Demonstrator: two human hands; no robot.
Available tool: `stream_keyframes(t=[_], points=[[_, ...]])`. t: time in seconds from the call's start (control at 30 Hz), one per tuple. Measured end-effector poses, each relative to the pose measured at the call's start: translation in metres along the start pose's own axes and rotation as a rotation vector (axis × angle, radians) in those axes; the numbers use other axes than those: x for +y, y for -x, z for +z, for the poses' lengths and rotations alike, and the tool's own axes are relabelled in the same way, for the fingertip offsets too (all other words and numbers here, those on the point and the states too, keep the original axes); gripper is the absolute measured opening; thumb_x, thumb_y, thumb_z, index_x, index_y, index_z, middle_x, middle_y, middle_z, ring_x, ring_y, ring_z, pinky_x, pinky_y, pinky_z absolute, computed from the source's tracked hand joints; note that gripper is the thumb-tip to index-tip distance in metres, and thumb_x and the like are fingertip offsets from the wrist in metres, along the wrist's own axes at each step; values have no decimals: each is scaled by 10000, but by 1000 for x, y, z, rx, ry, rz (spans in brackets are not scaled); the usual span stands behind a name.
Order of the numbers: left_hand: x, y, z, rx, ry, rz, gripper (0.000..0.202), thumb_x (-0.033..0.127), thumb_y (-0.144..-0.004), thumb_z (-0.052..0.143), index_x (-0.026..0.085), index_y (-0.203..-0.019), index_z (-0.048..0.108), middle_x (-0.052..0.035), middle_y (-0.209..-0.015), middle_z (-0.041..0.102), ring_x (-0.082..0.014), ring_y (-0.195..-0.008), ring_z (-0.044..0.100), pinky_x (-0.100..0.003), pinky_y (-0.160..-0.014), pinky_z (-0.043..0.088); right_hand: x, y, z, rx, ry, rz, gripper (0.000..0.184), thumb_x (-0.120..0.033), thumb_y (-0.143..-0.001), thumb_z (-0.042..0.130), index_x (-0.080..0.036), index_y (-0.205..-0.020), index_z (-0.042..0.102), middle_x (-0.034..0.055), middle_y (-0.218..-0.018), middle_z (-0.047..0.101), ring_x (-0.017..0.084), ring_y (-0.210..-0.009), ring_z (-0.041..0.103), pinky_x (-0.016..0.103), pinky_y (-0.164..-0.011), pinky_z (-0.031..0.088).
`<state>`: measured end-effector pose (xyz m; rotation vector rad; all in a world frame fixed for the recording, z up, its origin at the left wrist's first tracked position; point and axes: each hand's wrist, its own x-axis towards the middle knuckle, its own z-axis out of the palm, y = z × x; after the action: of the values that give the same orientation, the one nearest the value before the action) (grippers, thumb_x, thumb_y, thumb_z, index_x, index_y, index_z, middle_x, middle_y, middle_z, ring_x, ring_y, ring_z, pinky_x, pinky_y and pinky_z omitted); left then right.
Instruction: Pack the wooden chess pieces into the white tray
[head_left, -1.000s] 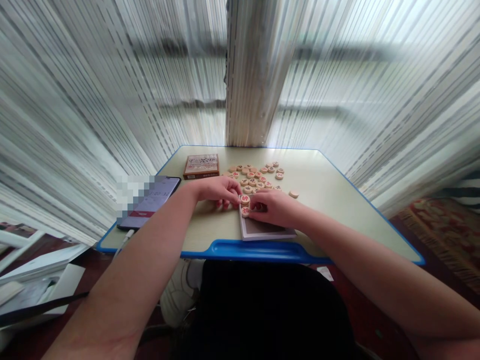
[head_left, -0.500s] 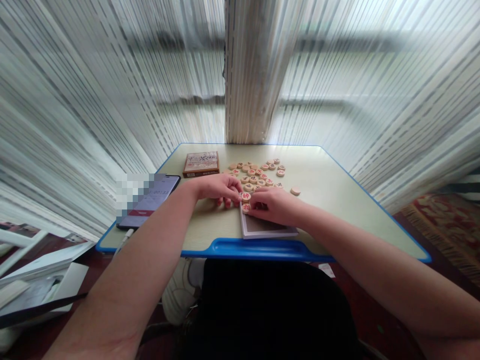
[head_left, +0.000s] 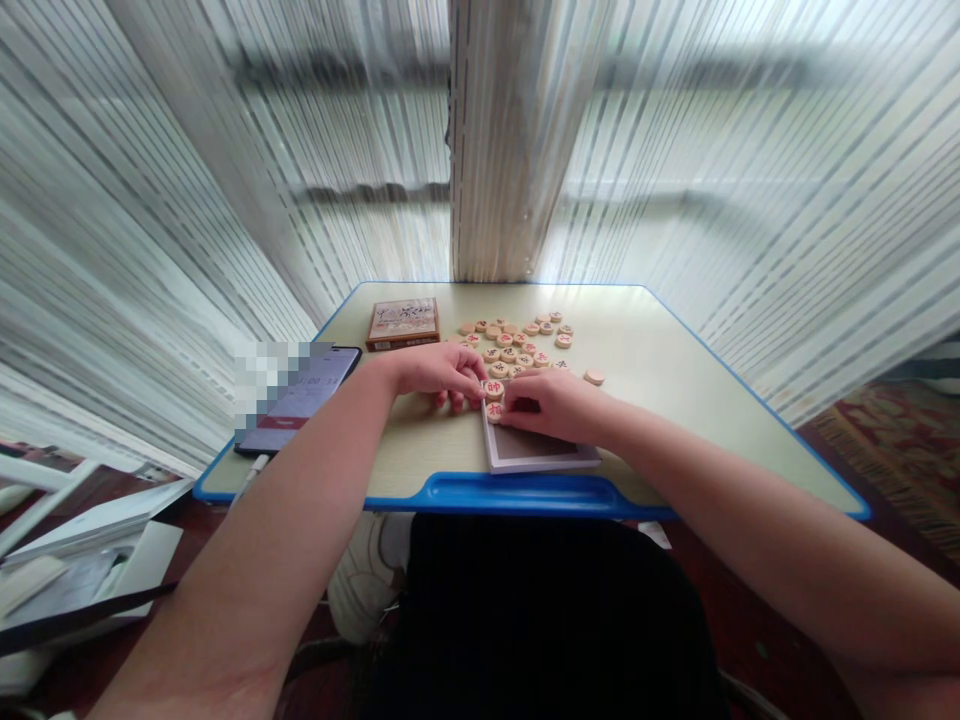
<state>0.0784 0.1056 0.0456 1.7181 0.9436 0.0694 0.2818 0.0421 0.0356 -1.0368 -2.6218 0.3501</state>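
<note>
— How many things do we count here?

— We see one desk (head_left: 660, 400), one phone (head_left: 304, 395) at middle left, one lid (head_left: 403, 322) above it, and one open box (head_left: 536, 450) near the centre.

— And the round game pieces (head_left: 517, 345)?

— We count two (head_left: 493, 399) in the box, one stray disc (head_left: 594, 377) to the right, and roughly twenty in the cluster; the hands hide some.

— Hands?

— Two: one left hand (head_left: 435, 370), one right hand (head_left: 551, 405).

counter (head_left: 675, 400): pale top, blue rim.
far left: brown box lid (head_left: 403, 323).
left edge: phone (head_left: 304, 397), screen lit.
far middle: loose wooden game discs (head_left: 517, 345); one lone disc (head_left: 594, 377) to their right.
near edge: shallow grey tray (head_left: 536, 450).
</note>
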Motion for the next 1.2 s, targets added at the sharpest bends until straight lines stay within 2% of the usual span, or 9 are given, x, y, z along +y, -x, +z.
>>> stream_keyframes(t=[0.4,0.53,0.6,0.67,0.73,0.83,1.0,1.13,1.2], points=[[1,1,0,-1,2,-5,369,331,-626,726,146,-896,555,-23,-726,665,-110,-548,599,-189,-428,385,2,1,-7,82,-20,-17,123,-274,-774,609,-178,-697,623,20,-691,600,129,-657,498,238,-629,364],[3,0,2,2,-20,-14,377,359,-636,709,152,-914,561,-30,-755,672,-111,-546,597,-188,-416,385,25,-1,-14,300,53,120,141,-279,-771,592,-174,-679,613,38,-695,607,151,-672,509,267,-661,395],[2,0,2,10,-15,-19,382,356,-637,704,152,-928,564,-34,-763,675,-110,-542,595,-185,-408,384,42,-2,-15,423,97,223,143,-288,-790,562,-173,-751,639,54,-751,626,172,-726,529,294,-714,415],[2,-1,2,14,2,-22,347,310,-643,685,151,-928,564,-33,-757,676,-106,-531,591,-181,-404,387,56,-3,-15,450,128,279,177,-271,-792,547,-170,-874,666,68,-846,645,195,-801,547,328,-785,423],[1,-1,2,25,21,-14,301,239,-644,652,150,-916,563,-29,-739,676,-103,-511,585,-184,-412,405,65,-4,-14,430,152,336,215,-201,-786,517,-176,-921,682,75,-931,653,211,-893,554,337,-852,414],[-1,-3,4,81,56,15,250,168,-639,586,151,-888,565,-16,-692,668,-90,-447,550,-184,-390,397,67,-4,-15,352,159,466,281,-121,-747,482,-176,-923,694,72,-972,655,189,-868,581,288,-806,437],[-3,-8,8,146,73,14,220,108,-605,528,151,-818,563,7,-596,633,-77,-375,497,-164,-337,345,60,-1,-21,115,156,516,246,-189,-751,502,-183,-897,700,46,-881,682,153,-726,603,241,-676,440],[-1,-8,10,128,90,13,235,105,-603,521,151,-830,561,6,-600,638,-77,-359,497,-164,-334,348,59,0,-25,120,179,538,249,-214,-790,479,-170,-906,695,52,-866,692,150,-718,609,236,-673,434],[0,-9,11,184,77,20,199,111,-617,503,146,-804,562,10,-565,621,-80,-349,494,-163,-329,339,60,0,-27,123,182,556,252,-203,-793,474,-169,-912,694,50,-865,695,154,-736,613,236,-680,435]])
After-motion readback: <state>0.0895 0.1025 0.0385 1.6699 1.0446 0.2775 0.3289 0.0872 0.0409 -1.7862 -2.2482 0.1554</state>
